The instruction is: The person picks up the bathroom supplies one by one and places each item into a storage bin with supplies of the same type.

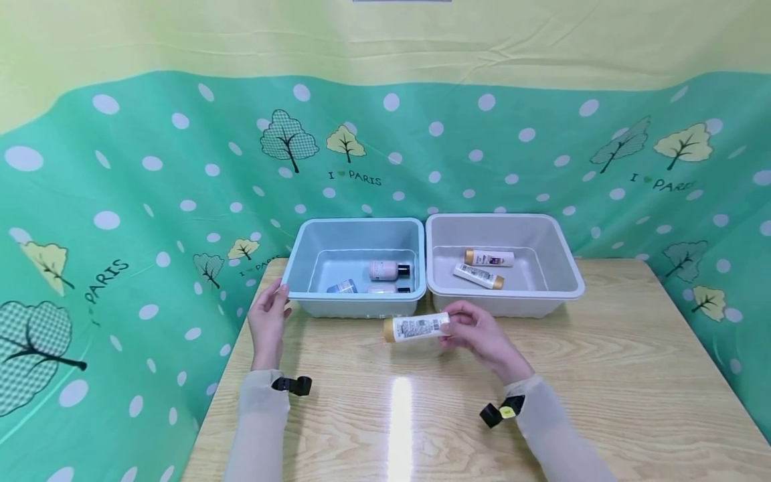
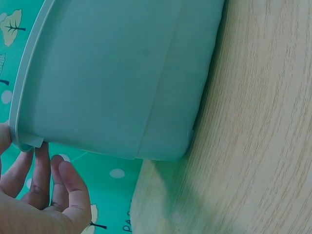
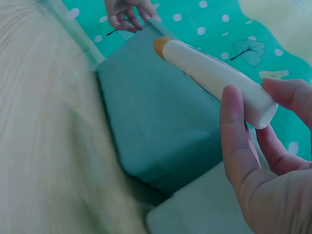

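My right hand (image 1: pixel 482 338) grips the base end of a white bottle with a gold cap (image 1: pixel 417 327), above the table in front of the bins. The bottle lies nearly level in the head view, cap to the left. In the right wrist view, thumb and fingers close around the white bottle (image 3: pixel 214 70). My left hand (image 1: pixel 268 323) pinches the front left corner of the light blue bin (image 1: pixel 355 295); in the left wrist view, fingers (image 2: pixel 43 170) sit under its rim. Inside that bin lie a pink bottle with a black cap (image 1: pixel 383 270), another partly hidden black-capped bottle (image 1: pixel 381 288) and a blue-labelled item (image 1: pixel 343 286).
A grey bin (image 1: pixel 508 294) stands right beside the blue one, holding two white gold-capped containers, one at the back (image 1: pixel 490 258) and one in front (image 1: pixel 476 275). Both bins are on a wooden table (image 1: pixel 638 375). Behind hangs a green patterned cloth (image 1: pixel 421 134).
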Demonstrator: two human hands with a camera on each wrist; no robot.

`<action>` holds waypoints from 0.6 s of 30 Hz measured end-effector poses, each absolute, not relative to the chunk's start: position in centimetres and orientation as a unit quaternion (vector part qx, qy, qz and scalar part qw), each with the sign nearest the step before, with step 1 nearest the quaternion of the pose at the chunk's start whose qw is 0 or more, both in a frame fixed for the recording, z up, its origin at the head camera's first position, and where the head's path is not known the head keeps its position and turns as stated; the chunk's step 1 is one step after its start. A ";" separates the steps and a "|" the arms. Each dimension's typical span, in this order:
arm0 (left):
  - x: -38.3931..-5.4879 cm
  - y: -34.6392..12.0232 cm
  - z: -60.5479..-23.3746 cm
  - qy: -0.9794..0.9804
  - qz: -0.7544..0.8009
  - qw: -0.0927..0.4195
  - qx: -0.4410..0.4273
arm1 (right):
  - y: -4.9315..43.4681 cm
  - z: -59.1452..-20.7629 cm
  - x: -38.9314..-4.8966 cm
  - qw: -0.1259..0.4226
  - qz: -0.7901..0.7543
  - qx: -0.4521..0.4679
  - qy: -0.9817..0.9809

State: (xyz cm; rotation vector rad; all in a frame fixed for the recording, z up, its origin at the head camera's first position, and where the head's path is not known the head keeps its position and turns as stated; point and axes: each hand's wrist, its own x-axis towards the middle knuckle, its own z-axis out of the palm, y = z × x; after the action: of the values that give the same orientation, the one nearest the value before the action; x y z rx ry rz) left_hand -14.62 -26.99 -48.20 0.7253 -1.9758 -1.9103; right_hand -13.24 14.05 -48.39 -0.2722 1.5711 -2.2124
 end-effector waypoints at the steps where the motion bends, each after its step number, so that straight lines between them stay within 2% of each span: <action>1: -14.6 -27.0 -48.2 -0.688 -0.664 0.149 0.252 | 14.3 -47.9 -13.3 0.198 -0.798 -0.099 0.561; 8: -14.7 -27.0 -48.2 -0.686 -0.668 0.148 0.247 | 16.1 -44.4 -14.8 0.158 -0.801 -0.097 0.569; 18: -14.7 -27.1 -48.3 -0.676 -0.676 0.148 0.252 | 20.0 -39.6 -19.6 0.146 -0.808 -0.067 0.567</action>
State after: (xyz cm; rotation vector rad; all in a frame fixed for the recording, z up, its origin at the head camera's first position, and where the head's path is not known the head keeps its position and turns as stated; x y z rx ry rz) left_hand -14.66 -27.08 -48.34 0.7238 -1.9453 -1.9440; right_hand -19.59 20.02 -39.55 -0.1919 1.6325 -2.3274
